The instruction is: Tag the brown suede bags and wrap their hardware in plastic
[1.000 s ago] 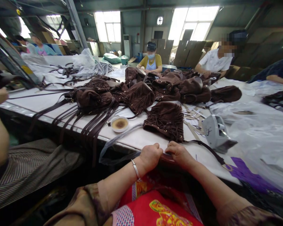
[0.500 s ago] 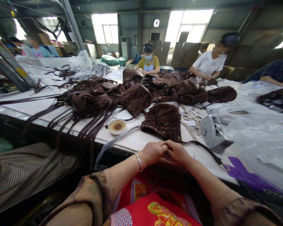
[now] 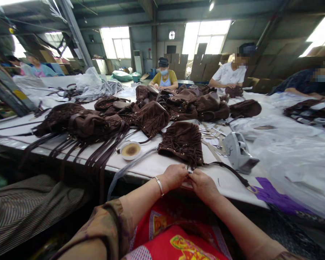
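While the fringed bag [image 3: 181, 143] sits just beyond | left hand [image 3: 175, 177] and right hand [image 3: 205, 184] pinch a small, mostly hidden piece [image 3: 190, 172]

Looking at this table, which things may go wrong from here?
The white bowl sits near the front edge of the table, beside a dark strap; a tug might tip it. Other straps hang over that edge and could snag, perhaps dragging brown bags. The left hand and right hand pinch a small piece; it might slip.

No readable text, labels, numbers or signs show.
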Demonstrator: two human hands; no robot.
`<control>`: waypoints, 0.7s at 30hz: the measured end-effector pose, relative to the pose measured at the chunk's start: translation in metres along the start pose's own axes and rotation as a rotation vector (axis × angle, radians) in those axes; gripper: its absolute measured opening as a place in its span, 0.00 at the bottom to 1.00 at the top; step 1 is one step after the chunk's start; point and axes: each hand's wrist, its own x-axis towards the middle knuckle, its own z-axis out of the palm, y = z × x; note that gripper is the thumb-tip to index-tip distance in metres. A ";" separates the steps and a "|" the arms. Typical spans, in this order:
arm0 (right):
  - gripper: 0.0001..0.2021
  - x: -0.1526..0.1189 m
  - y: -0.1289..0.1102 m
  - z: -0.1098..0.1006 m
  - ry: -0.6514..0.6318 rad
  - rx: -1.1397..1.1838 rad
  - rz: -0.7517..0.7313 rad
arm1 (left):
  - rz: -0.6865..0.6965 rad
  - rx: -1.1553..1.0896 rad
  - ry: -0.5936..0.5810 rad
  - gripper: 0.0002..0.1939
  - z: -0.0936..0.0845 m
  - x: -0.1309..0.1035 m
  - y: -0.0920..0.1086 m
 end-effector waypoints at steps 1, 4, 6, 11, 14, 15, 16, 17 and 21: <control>0.12 0.000 -0.003 0.002 0.009 -0.001 0.018 | 0.003 -0.005 -0.013 0.13 -0.001 0.001 0.000; 0.12 0.004 0.002 0.003 0.012 0.112 -0.090 | 0.028 -0.031 -0.053 0.12 -0.010 -0.001 -0.003; 0.13 0.008 0.014 -0.002 -0.024 0.192 -0.213 | 0.059 -0.049 -0.086 0.10 -0.016 -0.005 -0.007; 0.15 0.017 0.035 -0.015 -0.129 0.219 -0.351 | 0.096 -0.003 -0.134 0.11 -0.018 -0.014 -0.007; 0.13 0.018 0.026 -0.016 -0.127 0.093 -0.297 | -0.001 0.009 -0.099 0.10 -0.004 -0.013 0.006; 0.12 0.018 0.020 -0.015 -0.120 0.037 -0.258 | -0.056 -0.008 -0.075 0.10 0.001 -0.011 0.011; 0.11 0.017 0.014 -0.012 -0.113 -0.010 -0.210 | -0.111 -0.027 -0.052 0.10 0.005 -0.010 0.015; 0.10 0.016 0.008 -0.009 -0.106 -0.039 -0.159 | -0.161 -0.045 -0.034 0.10 0.009 -0.009 0.019; 0.09 0.015 0.003 0.004 -0.065 0.013 -0.090 | -0.217 -0.067 -0.016 0.11 0.009 -0.013 0.024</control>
